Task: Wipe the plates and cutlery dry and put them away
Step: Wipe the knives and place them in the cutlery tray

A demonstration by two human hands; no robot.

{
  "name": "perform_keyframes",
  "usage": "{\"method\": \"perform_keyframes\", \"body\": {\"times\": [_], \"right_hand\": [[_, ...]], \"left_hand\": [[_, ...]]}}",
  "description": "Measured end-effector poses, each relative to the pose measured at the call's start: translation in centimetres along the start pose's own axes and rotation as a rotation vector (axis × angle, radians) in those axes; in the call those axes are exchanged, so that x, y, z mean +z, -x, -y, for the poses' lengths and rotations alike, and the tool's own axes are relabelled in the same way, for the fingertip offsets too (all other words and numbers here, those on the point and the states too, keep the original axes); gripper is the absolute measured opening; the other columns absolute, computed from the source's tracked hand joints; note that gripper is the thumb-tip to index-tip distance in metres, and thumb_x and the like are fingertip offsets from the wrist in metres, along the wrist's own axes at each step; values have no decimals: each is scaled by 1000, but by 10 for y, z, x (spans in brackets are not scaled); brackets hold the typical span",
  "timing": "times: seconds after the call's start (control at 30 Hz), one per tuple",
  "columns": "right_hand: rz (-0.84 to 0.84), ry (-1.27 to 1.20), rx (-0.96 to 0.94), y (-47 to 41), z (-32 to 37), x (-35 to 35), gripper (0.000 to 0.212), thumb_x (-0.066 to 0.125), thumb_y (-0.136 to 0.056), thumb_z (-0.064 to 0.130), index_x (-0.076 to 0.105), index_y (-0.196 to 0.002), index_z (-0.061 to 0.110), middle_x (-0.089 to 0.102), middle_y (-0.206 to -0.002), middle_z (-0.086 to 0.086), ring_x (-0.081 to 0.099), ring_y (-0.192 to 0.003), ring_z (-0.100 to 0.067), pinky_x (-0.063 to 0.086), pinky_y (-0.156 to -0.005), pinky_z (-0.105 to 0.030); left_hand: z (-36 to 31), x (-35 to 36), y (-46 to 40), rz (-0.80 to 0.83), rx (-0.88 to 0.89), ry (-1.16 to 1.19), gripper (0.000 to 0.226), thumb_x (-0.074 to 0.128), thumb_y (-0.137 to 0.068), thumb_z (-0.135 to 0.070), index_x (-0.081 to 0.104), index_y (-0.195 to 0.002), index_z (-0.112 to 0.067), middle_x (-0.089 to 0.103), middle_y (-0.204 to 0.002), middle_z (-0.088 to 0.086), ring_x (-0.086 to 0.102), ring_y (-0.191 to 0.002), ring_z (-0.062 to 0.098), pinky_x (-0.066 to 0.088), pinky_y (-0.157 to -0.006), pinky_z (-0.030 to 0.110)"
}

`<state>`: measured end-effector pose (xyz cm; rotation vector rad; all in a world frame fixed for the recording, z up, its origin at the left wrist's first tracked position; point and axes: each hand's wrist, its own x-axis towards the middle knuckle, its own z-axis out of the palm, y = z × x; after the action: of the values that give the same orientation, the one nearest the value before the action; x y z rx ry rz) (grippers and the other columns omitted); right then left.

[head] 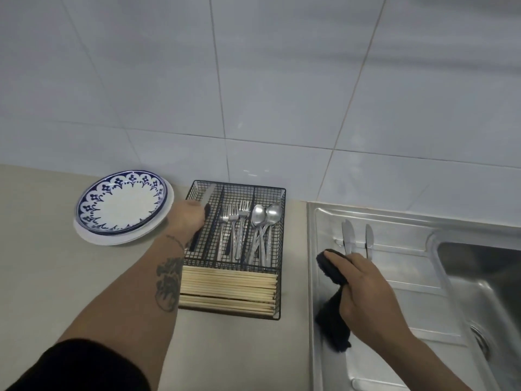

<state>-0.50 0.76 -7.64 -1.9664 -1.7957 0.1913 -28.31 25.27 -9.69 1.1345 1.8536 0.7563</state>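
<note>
Plates (121,206) stacked on counter (70,277), left of wire caddy (277,249). In caddy, L to R: knife (207,197), forks (235,221), spoons (263,221); chopsticks (228,292) across front section. Sink drainboard (394,272) right of caddy w/ 2 knives (356,238) on it.

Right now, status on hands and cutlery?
Left hand setting knife in caddy. Right hand holds cloth by two knives on drainboard. Nothing blocking.
</note>
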Motion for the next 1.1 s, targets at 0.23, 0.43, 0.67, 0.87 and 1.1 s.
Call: {"method": "perform_keyframes", "body": {"times": [0.23, 0.43, 0.67, 0.87, 1.1], "right_hand": [[-19, 31, 10, 0, -10, -2, 66, 59, -72, -10, 59, -131, 18, 59, -107, 2, 55, -92, -23, 55, -73, -37], [-134, 192, 10, 8, -32, -18, 58, 56, -71, -8, 63, -124, 14, 61, -100, -1, 56, -83, -26, 51, -62, -33], [-174, 367, 17, 15, -72, -55, 64, 72, -56, -6, 67, -119, 6, 65, -98, -9, 56, -79, -30, 52, -65, -38], [-94, 364, 65, 34, -95, -42, 75, 74, -48, -4, 64, -120, 14, 61, -96, -6, 52, -75, -25, 51, -62, -38], [-64, 207, 182, 63, -115, -19, 67, 72, -56, 4, 63, -121, 19, 60, -100, -2, 55, -78, -26, 52, -67, -37]], "left_hand": [[8, 5, 22, 3, 122, -305, 36, 61, -87, -3, 67, -123, -5, 68, -109, 12, 63, -95, 31, 53, -93, 37], [-7, 19, 47, -95, 350, -407, 37, 59, -83, 1, 70, -115, -15, 70, -112, 6, 63, -88, 20, 56, -80, 36], [-23, 134, 147, 293, 701, -362, 24, 53, -97, -16, 67, -114, -25, 63, -114, -6, 61, -98, 12, 56, -90, 36], [-1, 220, 211, 401, 697, -616, 17, 53, -95, -23, 65, -105, -16, 62, -107, 2, 60, -101, 23, 52, -87, 36], [-8, 244, 225, 306, 575, -763, 35, 59, -88, -20, 53, -121, -10, 55, -121, 8, 54, -110, 28, 46, -93, 37]]}}
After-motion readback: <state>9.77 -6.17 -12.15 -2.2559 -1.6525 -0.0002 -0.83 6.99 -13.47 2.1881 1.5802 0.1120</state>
